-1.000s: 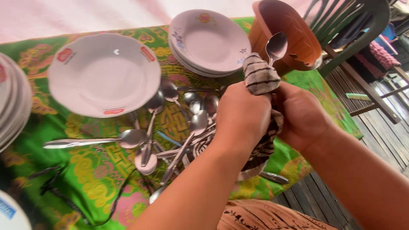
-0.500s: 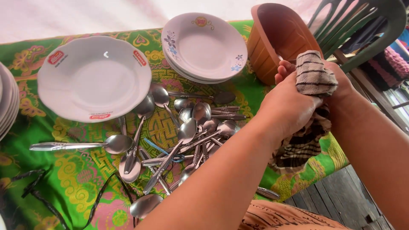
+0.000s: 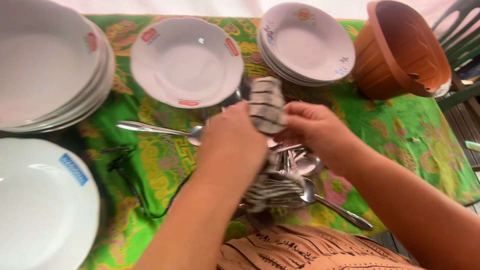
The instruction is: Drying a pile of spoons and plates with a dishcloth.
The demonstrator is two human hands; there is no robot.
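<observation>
My left hand (image 3: pixel 231 142) and my right hand (image 3: pixel 312 125) are both closed on a black-and-white striped cloth (image 3: pixel 266 107) held above a pile of metal spoons (image 3: pixel 300 162). The cloth hangs down between my wrists over the spoons. Whether a spoon is wrapped inside the cloth is hidden. One long spoon (image 3: pixel 155 130) lies to the left of my left hand, and another (image 3: pixel 340 210) lies near the table's front edge.
A white bowl (image 3: pixel 185 62) sits just beyond my hands. Stacks of white plates stand at far left (image 3: pixel 45 75), front left (image 3: pixel 40 200) and back centre (image 3: pixel 305 42). A brown plastic pot (image 3: pixel 405 50) lies tilted at back right on the green patterned tablecloth (image 3: pixel 410 135).
My hands and the cloth have come back from the brown pot at the right to above the spoon pile. The view has swung left, showing more plates.
</observation>
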